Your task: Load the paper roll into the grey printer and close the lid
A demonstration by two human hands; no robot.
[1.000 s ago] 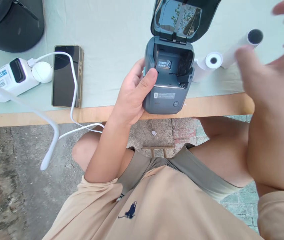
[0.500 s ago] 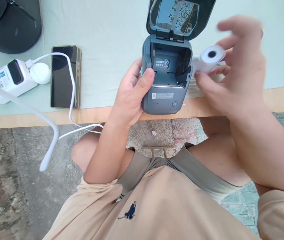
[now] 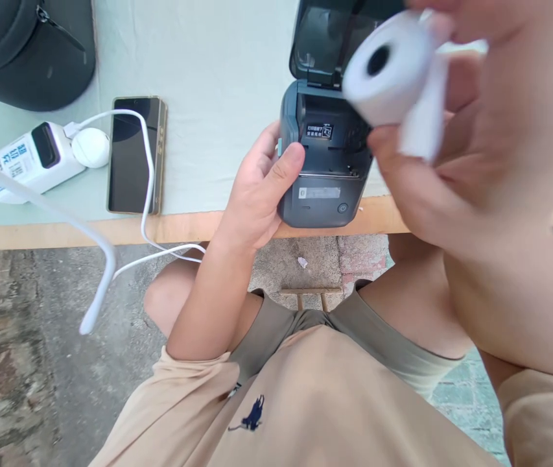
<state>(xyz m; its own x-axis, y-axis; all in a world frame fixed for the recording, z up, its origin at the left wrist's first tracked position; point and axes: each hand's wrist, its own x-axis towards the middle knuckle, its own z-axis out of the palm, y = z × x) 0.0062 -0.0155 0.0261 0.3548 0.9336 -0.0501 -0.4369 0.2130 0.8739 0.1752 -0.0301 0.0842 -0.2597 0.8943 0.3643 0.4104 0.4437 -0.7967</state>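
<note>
My left hand (image 3: 269, 181) grips the left side of a dark grey label printer (image 3: 325, 206), thumb over its front edge. The printer's lid (image 3: 319, 45) stands raised, and its paper bay shows a small printed sticker inside. My right hand (image 3: 480, 130), blurred by motion, holds a white paper roll (image 3: 393, 71) with a dark hole in its core. A loose strip of paper hangs from the roll. The roll is above the printer's right side and hides part of the lid and the bay's upper right corner.
On the table's left lie a phone (image 3: 133, 155) and a white power strip (image 3: 37, 162) with a round white plug (image 3: 90, 148). A white cable (image 3: 150, 168) crosses the phone and drops over the wooden table edge (image 3: 188, 224). A black zipped case (image 3: 28, 58) sits behind.
My right hand has lifted the paper roll from beside the printer, up and nearer the camera, over the printer's right side. The left hand still holds the printer; the view has shifted slightly.
</note>
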